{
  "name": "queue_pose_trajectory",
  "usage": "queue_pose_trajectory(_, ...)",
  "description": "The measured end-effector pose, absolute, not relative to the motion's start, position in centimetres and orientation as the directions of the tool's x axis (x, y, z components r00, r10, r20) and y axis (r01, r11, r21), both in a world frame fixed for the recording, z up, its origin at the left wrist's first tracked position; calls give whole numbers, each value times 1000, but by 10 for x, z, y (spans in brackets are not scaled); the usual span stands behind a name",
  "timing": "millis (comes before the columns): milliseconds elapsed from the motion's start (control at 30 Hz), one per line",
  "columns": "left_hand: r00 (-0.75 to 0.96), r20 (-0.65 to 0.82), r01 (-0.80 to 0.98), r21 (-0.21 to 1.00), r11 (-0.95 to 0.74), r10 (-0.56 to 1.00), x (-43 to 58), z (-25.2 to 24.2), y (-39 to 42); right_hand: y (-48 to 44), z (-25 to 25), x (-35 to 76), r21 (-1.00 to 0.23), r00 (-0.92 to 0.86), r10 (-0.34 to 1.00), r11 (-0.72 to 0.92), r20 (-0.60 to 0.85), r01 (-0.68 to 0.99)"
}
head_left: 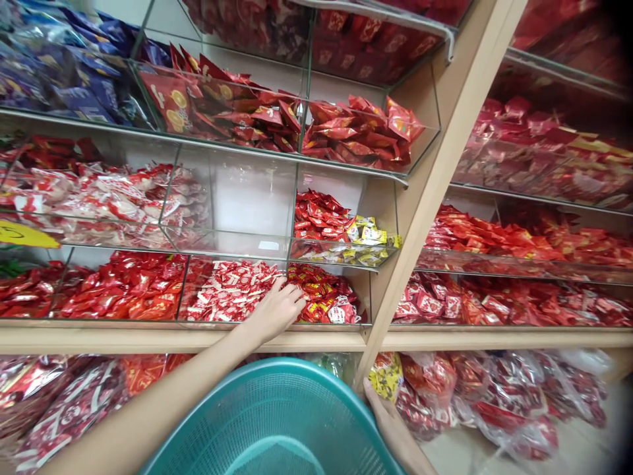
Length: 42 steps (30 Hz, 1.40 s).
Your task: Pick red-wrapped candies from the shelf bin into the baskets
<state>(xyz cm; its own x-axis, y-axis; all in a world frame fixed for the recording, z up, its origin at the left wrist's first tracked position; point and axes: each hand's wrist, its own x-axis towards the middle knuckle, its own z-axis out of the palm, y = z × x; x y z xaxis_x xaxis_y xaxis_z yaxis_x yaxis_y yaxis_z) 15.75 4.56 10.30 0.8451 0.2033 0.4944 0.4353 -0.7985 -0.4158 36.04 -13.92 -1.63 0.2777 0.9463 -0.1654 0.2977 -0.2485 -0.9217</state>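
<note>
Candy bins fill the shelving in front of you, and your left hand [283,307] reaches into the lowest row. Its fingers are bent and close together, at the border between red-and-white wrapped candies [225,290] on the left and red-and-yellow wrapped candies [326,290] on the right; you cannot tell whether the fingertips pinch any of them. Your left forearm crosses above the far left part of the rim of a teal plastic basket [277,409], which stands nearest to you, its mesh inside turned up toward you. Your right hand [388,419] lies along the basket's right side, touching near the rim; most of its fingers are hidden, so you cannot tell how they close.

Just beyond the basket runs a wooden ledge [198,340], and a slanting wooden upright [445,152] parts these bins from more red packets [494,234] on the right. Directly above the red-and-yellow candies, another bin holds red candies [319,211] with yellow-and-white packets [370,234] at their right. Stuffed plastic bags [494,396] lie below the ledge to the right of the basket.
</note>
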Motion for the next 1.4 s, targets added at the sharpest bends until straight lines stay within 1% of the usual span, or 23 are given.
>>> queue_pose_trajectory(100, 851, 481, 422, -389, -819, 210, 155, 107, 50, -139, -16, 360, -925, 269, 951, -232, -151, 302)
queue_pose_trajectory(200, 842, 500, 397, -319, -860, 203, 150, 114, 48, -137, -19, 358, -926, 294, 952, -189, -91, 325)
queue_pose_trajectory(300, 792, 570, 395, -206, -895, 218, 138, 111, 36, -137, -24, 361, -915, 337, 942, -120, 18, 385)
queue_pose_trajectory(367, 741, 614, 418, -107, -902, 271, 122, 99, 27, -139, -25, 366, -889, 365, 928, -103, 75, 445)
queue_pose_trajectory(433, 734, 606, 395, -14, -918, 307, 104, 81, 21, -140, -20, 374, -865, 383, 916, -93, 120, 493)
queue_pose_trajectory(500, 752, 542, 368, 126, -921, 375, 84, 61, 19, -140, -6, 380, -844, 400, 899, -67, 180, 532)
queue_pose_trajectory(533, 744, 500, 383, 227, -896, 444, 74, 52, 20, -138, 4, 381, -830, 406, 888, -51, 217, 555)
queue_pose_trajectory(600, 699, 370, 430, 466, -774, 611, 58, 35, 22, -130, 29, 378, -790, 389, 872, -4, 297, 613)
queue_pose_trajectory(667, 679, 215, 423, 667, -614, 702, 49, 24, 24, -117, 54, 367, -749, 321, 875, 69, 363, 659)
queue_pose_trajectory(733, 681, 109, 373, 800, -471, 724, 45, 18, 23, -98, 75, 351, -706, 219, 882, 162, 416, 689)
queue_pose_trajectory(800, 680, 32, 317, 888, -334, 732, 45, 14, 22, -77, 88, 334, -623, 128, 865, 239, 485, 745)
queue_pose_trajectory(867, 677, -23, 286, 929, -235, 735, 46, 11, 21, -57, 94, 319, -515, 59, 833, 283, 550, 809)
queue_pose_trajectory(967, 674, -86, 307, 936, -173, 734, 44, 6, 24, -32, 95, 305, -404, -8, 812, 299, 583, 865)
queue_pose_trajectory(1100, 688, -256, 339, 941, 12, 679, 38, 3, 34, -13, 89, 298, -361, 0, 822, 251, 570, 898)
queue_pose_trajectory(1167, 714, -289, 325, 944, 65, 638, 37, 1, 39, -7, 86, 297, -360, 16, 824, 230, 566, 904)
queue_pose_trajectory(1233, 776, -274, 271, 958, 91, 568, 39, -3, 43, -4, 83, 296, -357, 22, 824, 220, 565, 908)
queue_pose_trajectory(1267, 817, -238, 226, 970, 88, 525, 41, -5, 44, -3, 83, 296, -351, 21, 824, 219, 566, 910)
queue_pose_trajectory(1333, 870, -137, 136, 990, 38, 474, 45, -7, 44, -2, 84, 294, -333, 9, 823, 219, 568, 917)
queue_pose_trajectory(1400, 879, -50, 83, 995, -50, 474, 47, -6, 43, -3, 85, 292, -315, -6, 821, 225, 571, 922)
